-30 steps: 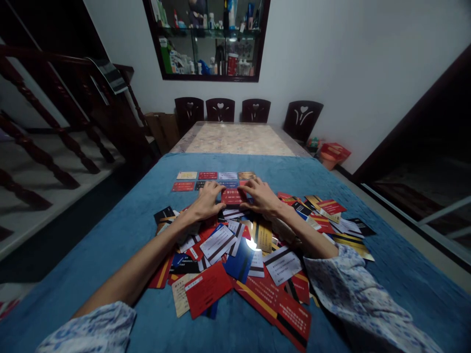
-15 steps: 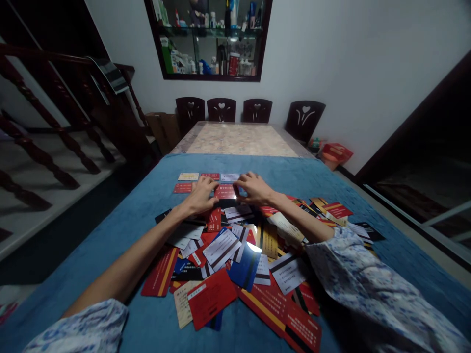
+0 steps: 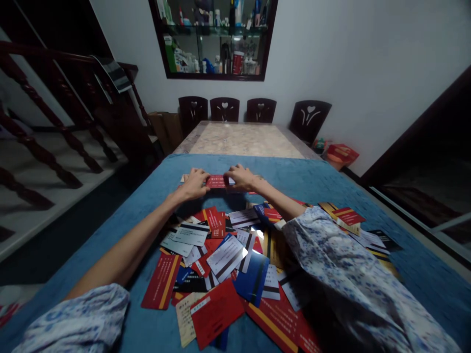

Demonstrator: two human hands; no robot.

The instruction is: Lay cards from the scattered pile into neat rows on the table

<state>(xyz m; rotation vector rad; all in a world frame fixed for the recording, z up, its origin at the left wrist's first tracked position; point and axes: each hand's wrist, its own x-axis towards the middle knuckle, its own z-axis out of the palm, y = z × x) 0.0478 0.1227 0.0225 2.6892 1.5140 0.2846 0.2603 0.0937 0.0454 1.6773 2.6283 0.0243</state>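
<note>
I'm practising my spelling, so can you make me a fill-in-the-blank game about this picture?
1. The card between the left hand and right hand is coloured ____.
2. The cloth under the pile of cards is coloured ____.
3. The number of chairs in view is ____.

Missing words: red; blue; four.

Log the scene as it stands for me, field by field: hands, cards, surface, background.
Left hand: fingers at the left edge of a red rectangular card with pale print
Right hand: fingers at the same card's right edge
Card contact below: cannot tell whether raised or lying
Loose pile: overlapping red, white, blue and gold flat cards, nearer the camera than the hands
Partly hidden: a cream card by the left hand
Surface: blue cloth; beyond it, a beige mottled tabletop
Background: four dark chairs with heart cut-outs
</note>
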